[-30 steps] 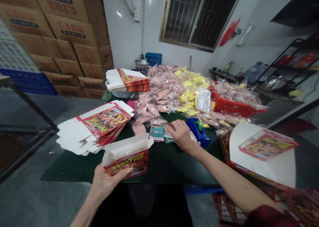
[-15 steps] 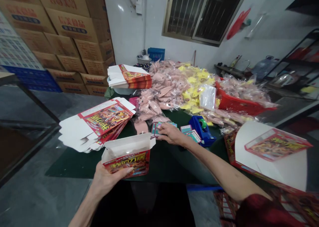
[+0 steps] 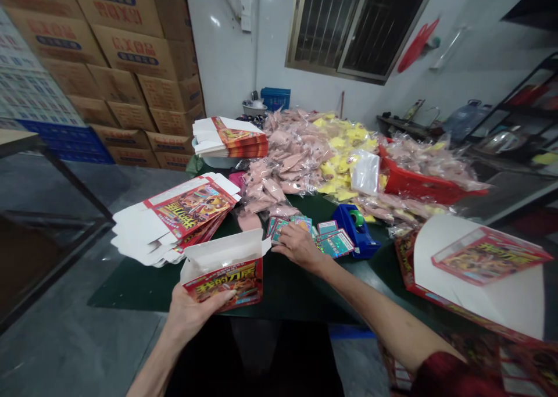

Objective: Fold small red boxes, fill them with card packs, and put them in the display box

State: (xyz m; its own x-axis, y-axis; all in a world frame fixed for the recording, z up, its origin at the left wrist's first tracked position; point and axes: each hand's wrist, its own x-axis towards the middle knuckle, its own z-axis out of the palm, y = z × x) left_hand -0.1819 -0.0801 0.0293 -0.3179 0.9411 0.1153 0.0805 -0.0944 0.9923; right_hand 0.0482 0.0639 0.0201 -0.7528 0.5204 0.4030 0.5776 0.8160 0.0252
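Note:
My left hand (image 3: pixel 196 310) grips a red printed carton box (image 3: pixel 238 281) by its lower left, thumb across the front. Its white top flap stands up, and the mouth is open at the top. Over the middle of the table, my right hand (image 3: pixel 300 247) has its bent fingers together on small teal printed cards (image 3: pixel 275 227); the fingers partly cover them. More cards (image 3: pixel 335 243) lie just right of that hand, beside a blue tape dispenser (image 3: pixel 358 234) with green tape.
Flattened red-and-white cartons (image 3: pixel 187 211) are stacked at left, with another stack (image 3: pixel 235 138) behind. Bagged pink and yellow pieces (image 3: pixel 296 153) heap at the back, near a red basket (image 3: pixel 418 182). A large open display box (image 3: pixel 475 286) stands at right.
My right hand has shifted slightly down and right at the cards, and more of them show beside its fingers. The carton stays in my left hand. The view has shifted slightly.

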